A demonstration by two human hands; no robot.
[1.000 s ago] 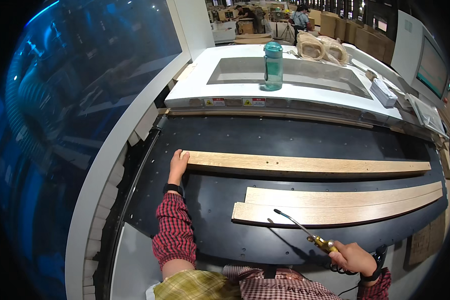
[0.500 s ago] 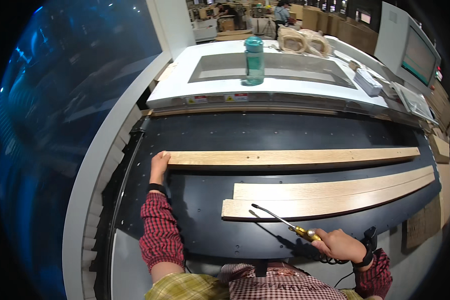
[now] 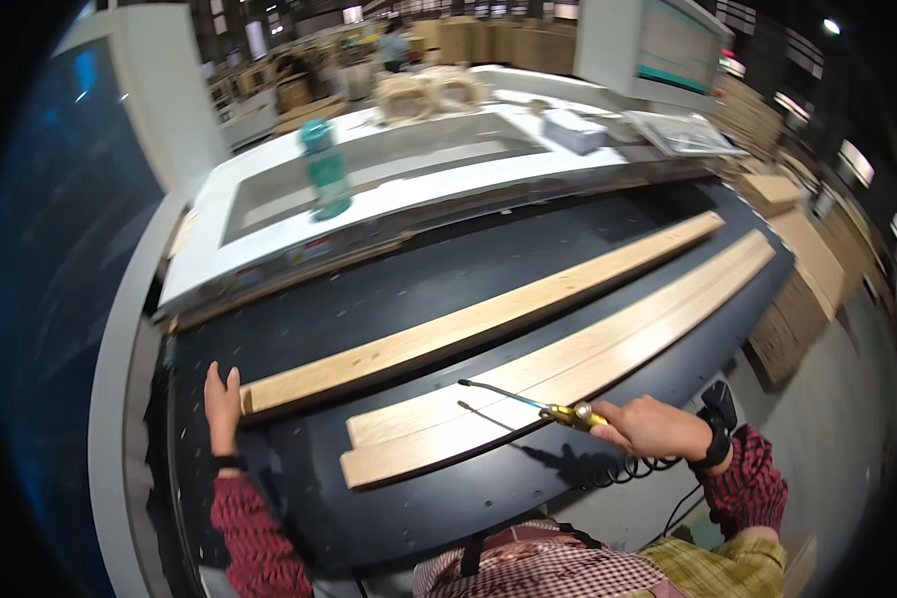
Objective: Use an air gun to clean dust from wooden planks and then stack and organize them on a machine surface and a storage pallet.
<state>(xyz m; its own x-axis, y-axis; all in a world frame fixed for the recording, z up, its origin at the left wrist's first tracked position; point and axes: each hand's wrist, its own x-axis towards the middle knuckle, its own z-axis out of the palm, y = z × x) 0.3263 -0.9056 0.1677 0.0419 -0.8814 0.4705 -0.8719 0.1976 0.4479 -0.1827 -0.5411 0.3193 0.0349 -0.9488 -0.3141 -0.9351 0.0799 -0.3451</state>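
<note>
The left hand (image 3: 222, 409), at the left of the frame, stands upright with its fingers loosely extended and grips nothing that shows; it is right at the near end of a long, thick, pale wood-grain beam (image 3: 478, 314), probably to steady or guide it, though whether skin meets wood I cannot tell. That beam slants from the left of the frame to the upper right, a few small dark marks on its top face. Below it, running much the same way, two flat pale wood-grain boards (image 3: 414, 448) lie long edge to long edge, the lower one's end jutting a little farther left. The right hand (image 3: 653, 429), right of centre, is closed around a brass-yellow air gun with a thin dark nozzle (image 3: 568, 414); its nozzle points away from the body, and the separate shadow suggests the tip hangs above the boards. A black coiled hose (image 3: 633, 468) loops beneath the wrist, seemingly leaving slack. The wood rests on a flat black tabletop dotted with small studs (image 3: 448, 513), which supports its length. Beyond, in the upper part, a white machine cover (image 3: 194, 269) carries a translucent teal bottle (image 3: 326, 169); a grey-framed screen (image 3: 678, 45) and brown cardboard stacks (image 3: 468, 40) fill the blurred workshop.
</note>
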